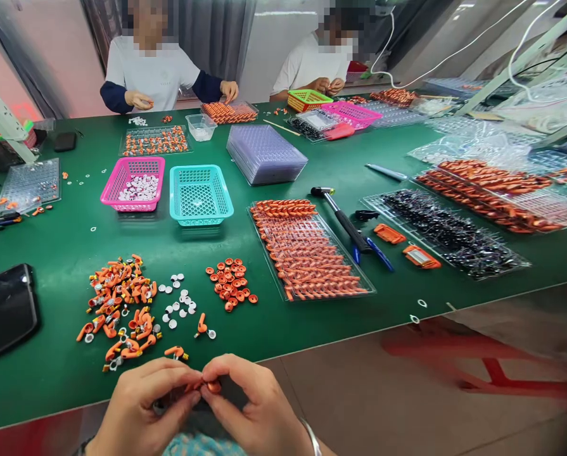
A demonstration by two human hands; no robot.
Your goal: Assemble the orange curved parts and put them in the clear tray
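Near the table's front edge, my left hand (pixel 147 402) and my right hand (pixel 252 399) meet fingertip to fingertip. Both are closed in a pinch on a small orange earbud shell (pixel 213 386), mostly hidden by the fingers. Just beyond them lies a heap of orange earbud stems (pixel 119 285) with yellowish and silver bits attached. To its right are small white round discs (pixel 183 297) and a cluster of orange cup-shaped caps (pixel 233 278). One single earbud stem (pixel 201 324) rests close to my fingertips.
A pink basket (pixel 107 193) holds white pieces, beside a turquoise basket (pixel 176 212). A clear tray (pixel 283 294) carries rows of orange parts. A hammer (pixel 343 218), a phone (pixel 12 310) and stacked clear trays (pixel 267 155) also lie here. Two people work across the table.
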